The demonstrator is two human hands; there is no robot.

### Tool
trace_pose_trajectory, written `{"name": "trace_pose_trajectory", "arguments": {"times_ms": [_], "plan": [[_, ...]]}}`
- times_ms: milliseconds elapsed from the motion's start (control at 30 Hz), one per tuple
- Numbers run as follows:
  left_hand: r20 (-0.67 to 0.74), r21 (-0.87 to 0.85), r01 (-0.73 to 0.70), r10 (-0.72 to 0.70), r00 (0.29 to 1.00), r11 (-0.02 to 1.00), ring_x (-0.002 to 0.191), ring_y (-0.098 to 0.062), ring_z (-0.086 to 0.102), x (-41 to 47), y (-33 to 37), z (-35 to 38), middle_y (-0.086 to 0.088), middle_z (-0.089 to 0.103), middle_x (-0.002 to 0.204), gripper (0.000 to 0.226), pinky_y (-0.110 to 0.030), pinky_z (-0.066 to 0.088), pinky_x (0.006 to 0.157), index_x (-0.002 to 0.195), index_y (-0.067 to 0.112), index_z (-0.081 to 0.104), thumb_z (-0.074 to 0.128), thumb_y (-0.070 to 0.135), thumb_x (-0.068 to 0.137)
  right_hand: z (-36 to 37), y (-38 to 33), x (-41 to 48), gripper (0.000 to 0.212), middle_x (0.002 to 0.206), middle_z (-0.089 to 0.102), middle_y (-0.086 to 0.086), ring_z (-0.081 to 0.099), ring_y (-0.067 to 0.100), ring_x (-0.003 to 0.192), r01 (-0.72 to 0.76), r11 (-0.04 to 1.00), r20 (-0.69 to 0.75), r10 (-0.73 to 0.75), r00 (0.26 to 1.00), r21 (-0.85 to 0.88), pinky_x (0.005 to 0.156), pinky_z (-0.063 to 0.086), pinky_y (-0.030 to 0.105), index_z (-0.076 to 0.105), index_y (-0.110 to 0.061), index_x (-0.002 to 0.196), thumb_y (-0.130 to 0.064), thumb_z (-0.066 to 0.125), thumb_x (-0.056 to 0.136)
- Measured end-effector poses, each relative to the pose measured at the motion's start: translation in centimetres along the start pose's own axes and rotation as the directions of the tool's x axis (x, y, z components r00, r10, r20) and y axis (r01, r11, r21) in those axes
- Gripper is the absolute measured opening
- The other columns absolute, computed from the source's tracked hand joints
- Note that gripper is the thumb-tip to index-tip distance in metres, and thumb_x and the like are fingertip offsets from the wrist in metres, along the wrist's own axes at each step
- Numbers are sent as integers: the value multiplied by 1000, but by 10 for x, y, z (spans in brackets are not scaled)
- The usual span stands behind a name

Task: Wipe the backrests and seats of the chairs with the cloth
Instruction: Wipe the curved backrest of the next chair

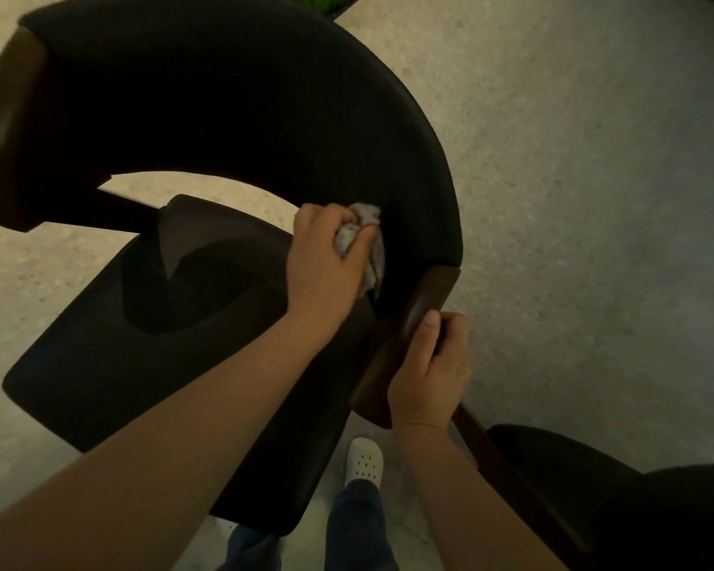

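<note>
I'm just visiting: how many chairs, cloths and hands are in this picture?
Chairs: 2, the near chair and a second chair at lower right
Cloths: 1, the grey cloth
Hands: 2, the left hand holding the cloth, the right hand gripping the wooden arm end
Total: 5

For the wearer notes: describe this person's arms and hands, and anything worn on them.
The left forearm and right forearm are bare as far as the frame shows, with no sleeves in view. The left hand and right hand wear no gloves. No watch, bracelet or ring shows on the sides facing the camera. The right thumbnail is short and unpainted. Dim light hides finer marks.
</note>
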State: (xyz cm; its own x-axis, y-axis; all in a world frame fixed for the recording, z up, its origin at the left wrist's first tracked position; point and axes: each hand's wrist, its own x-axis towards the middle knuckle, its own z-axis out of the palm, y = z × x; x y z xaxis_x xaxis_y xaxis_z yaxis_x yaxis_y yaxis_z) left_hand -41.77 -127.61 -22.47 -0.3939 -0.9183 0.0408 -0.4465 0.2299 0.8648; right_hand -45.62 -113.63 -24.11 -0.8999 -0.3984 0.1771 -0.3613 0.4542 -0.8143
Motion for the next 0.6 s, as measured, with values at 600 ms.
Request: {"name": "trace_pose_trajectory", "arguments": {"times_ms": [600], "plan": [[-100,-225,-47,25,995,973,92,6,48,-16,11,39,0,49,108,9,-1,38,78,103,13,57,56,18,97,2,3,0,31,60,41,-15,50,-5,60,39,999,-32,-39,999,-8,53,35,5,47,-19,82,-41,33,98]]}}
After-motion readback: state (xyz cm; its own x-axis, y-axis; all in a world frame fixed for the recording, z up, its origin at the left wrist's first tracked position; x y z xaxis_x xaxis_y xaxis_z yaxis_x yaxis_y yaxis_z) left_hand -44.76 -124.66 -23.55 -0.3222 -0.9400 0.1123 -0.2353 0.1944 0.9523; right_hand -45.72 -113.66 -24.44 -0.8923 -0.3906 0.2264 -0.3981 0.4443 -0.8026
